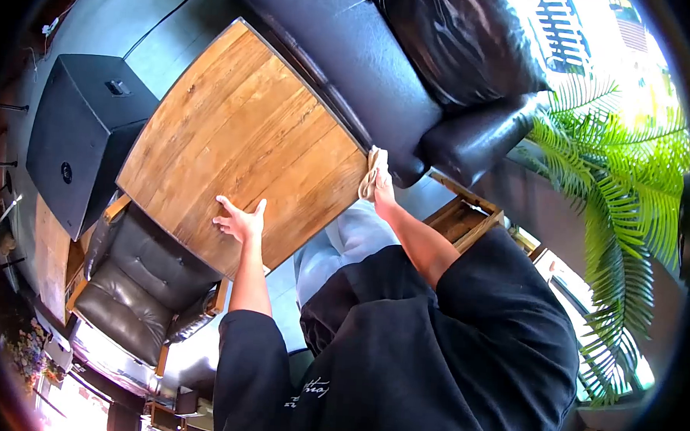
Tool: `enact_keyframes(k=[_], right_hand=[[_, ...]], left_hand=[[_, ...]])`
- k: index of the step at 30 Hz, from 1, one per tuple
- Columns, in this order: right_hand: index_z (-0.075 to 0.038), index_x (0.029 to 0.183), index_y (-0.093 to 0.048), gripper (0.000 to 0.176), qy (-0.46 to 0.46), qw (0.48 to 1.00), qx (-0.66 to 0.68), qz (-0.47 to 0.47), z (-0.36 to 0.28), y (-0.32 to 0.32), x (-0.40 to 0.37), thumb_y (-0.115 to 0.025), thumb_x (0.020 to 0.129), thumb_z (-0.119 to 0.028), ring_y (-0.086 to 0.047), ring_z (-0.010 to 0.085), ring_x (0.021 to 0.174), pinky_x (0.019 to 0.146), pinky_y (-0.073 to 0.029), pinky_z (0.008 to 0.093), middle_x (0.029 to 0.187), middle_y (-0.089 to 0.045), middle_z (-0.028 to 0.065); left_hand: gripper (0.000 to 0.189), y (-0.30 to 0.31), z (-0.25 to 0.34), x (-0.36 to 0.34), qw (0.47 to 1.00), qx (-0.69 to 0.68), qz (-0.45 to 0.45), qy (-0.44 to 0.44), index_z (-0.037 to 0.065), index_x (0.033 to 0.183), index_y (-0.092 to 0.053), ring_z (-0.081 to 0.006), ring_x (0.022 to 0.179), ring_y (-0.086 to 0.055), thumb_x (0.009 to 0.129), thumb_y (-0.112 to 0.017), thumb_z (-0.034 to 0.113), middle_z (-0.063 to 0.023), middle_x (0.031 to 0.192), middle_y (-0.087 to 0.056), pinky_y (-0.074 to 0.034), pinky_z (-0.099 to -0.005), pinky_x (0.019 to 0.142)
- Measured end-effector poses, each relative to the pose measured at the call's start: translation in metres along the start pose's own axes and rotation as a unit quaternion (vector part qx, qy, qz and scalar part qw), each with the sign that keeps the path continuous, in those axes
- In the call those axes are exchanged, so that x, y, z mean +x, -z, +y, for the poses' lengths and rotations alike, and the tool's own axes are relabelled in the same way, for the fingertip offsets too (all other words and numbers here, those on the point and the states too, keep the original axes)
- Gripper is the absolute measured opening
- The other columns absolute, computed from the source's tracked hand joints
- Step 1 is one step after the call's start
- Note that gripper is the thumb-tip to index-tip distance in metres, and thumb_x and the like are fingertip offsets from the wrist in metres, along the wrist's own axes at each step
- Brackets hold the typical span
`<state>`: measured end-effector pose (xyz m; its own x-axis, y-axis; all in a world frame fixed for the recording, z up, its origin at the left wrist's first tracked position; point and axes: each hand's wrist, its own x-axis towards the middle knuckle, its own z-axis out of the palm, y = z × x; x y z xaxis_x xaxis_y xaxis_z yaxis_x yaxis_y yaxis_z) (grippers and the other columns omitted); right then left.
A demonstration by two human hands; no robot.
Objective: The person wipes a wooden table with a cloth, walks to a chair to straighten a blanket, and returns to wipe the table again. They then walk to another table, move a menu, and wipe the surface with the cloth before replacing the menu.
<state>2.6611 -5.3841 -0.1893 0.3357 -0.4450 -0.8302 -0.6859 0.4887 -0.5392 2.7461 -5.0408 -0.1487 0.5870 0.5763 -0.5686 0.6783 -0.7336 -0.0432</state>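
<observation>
A wooden table (248, 134) with a planked top stands in front of me. At its right corner, my right hand (384, 190) is closed on a beige cloth (373, 174), which lies against the table's edge. Over the near left part of the tabletop, my left hand (241, 222) is open with its fingers spread and nothing in them. The fingers overlap the wood in this view.
Along the table's far side runs a dark leather sofa (344, 61) with a black cushion (460, 43). A black speaker box (87, 135) and a brown leather armchair (138, 291) stand at the left. Green palm leaves (623, 204) hang at the right, beyond a wooden frame (460, 220).
</observation>
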Motion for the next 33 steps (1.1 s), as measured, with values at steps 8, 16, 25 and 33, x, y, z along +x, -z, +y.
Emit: enact_keyframes(k=[8, 16, 25, 33], right_hand=[[-0.015, 0.142, -0.045, 0.045, -0.086, 0.994, 0.062, 0.02, 0.218, -0.083, -0.055, -0.04, 0.107, -0.043, -0.053, 0.0194, 0.123, 0.104, -0.044, 0.0326, 0.136, -0.056, 0.0017], [-0.011, 0.119, -0.055, 0.026, -0.32, 0.91, -0.067, -0.254, 0.258, -0.095, -0.152, -0.052, 0.103, -0.032, -0.065, 0.0228, 0.098, 0.085, -0.057, 0.0476, 0.112, -0.065, 0.005], [-0.008, 0.124, -0.062, 0.035, -0.073, 0.859, -0.387, -0.326, 0.098, -0.054, -0.185, -0.069, 0.095, -0.026, -0.067, 0.0193, 0.101, 0.082, -0.056, 0.0359, 0.11, -0.069, 0.0049], [-0.007, 0.151, -0.032, 0.078, 0.321, 0.582, -0.651, -0.366, 0.11, -0.087, -0.147, -0.072, 0.086, -0.025, -0.059, 0.0412, 0.119, 0.098, -0.048, 0.0441, 0.131, -0.059, 0.0263]], left_hand=[[0.121, 0.014, -0.041, 0.0, 0.991, 0.024, -0.063, -0.112, 0.032, 0.16, -0.006, -0.0562, 0.142, -0.025, 0.07, -0.085, 0.047, -0.0426, 0.156, -0.004, -0.033, -0.0555, 0.114], [0.056, 0.011, -0.163, 0.0, 0.922, -0.225, -0.203, -0.242, 0.009, 0.14, -0.055, -0.0317, 0.123, -0.06, 0.092, -0.068, 0.033, -0.0251, 0.137, -0.057, -0.047, -0.0404, 0.103], [0.031, -0.099, -0.444, -0.154, 0.957, -0.271, -0.092, -0.054, 0.007, 0.106, -0.07, -0.0307, 0.1, -0.069, 0.094, -0.06, 0.033, -0.0151, 0.103, -0.073, -0.053, -0.0389, 0.088], [0.036, -0.18, -0.558, -0.346, 0.887, -0.359, -0.109, 0.27, 0.002, 0.102, -0.071, -0.034, 0.101, -0.069, 0.089, -0.058, 0.034, -0.0191, 0.101, -0.073, -0.052, -0.0398, 0.089]])
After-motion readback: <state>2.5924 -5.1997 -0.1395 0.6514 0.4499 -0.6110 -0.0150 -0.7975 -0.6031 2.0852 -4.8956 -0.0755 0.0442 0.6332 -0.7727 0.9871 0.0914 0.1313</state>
